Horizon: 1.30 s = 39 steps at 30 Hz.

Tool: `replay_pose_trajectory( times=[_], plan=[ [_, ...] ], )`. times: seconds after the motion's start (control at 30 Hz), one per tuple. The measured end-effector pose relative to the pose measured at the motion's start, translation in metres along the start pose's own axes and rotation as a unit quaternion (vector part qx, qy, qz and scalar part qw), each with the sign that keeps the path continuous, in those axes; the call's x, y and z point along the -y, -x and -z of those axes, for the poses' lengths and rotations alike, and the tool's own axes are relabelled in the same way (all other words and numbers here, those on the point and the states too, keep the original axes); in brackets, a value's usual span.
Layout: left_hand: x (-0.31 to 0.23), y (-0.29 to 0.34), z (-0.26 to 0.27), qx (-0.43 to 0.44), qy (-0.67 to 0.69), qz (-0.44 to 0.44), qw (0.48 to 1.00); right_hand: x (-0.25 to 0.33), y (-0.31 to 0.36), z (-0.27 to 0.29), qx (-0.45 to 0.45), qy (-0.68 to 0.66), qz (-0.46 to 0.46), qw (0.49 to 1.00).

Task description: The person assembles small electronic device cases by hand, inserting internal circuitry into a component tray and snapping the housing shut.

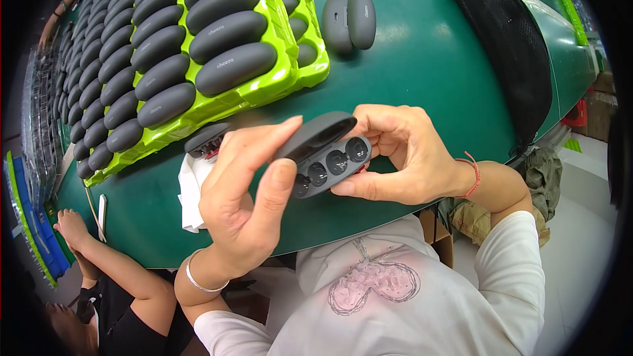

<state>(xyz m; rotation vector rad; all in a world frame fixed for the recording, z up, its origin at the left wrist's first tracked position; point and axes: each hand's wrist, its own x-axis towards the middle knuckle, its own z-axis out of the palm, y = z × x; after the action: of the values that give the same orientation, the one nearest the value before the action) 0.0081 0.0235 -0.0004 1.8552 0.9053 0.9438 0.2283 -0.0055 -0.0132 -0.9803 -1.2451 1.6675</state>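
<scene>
Right hand (412, 158): fingers gripping open grey case (324, 157), dark earbuds (337, 162) inside, above green worktop (422, 66). Left hand (241, 198): thumb and forefinger spread wide by its left end; contact unclear.

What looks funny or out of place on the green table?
Two dark grey cases sit loose beside the bright green tray, while many more fill it in rows. Another case lies outside it too, by the white cloth near the left hand. I see nothing spilled or broken.
</scene>
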Motion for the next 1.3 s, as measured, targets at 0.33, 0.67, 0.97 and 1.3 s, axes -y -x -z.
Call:
replay_pose_trajectory(
  times=[0.33, 0.67, 0.97, 1.3],
  plan=[
    [0.005, -0.006, -0.007, 0.013, -0.049, -0.053, 0.997, -0.006, -0.007, 0.003, -0.015, 0.022, -0.040, 0.999],
    [0.012, -0.003, -0.006, 0.007, -0.073, -0.039, 0.997, 0.010, -0.009, 0.003, 0.017, 0.115, -0.103, 0.988],
    [0.019, 0.021, -0.014, -0.024, -0.248, -0.091, 0.964, -0.007, -0.012, -0.011, -0.013, 0.182, -0.037, 0.983],
    [0.005, 0.029, -0.042, -0.069, -0.282, -0.066, 0.955, -0.026, -0.005, 0.006, -0.025, 0.155, 0.039, 0.987]
  ],
)
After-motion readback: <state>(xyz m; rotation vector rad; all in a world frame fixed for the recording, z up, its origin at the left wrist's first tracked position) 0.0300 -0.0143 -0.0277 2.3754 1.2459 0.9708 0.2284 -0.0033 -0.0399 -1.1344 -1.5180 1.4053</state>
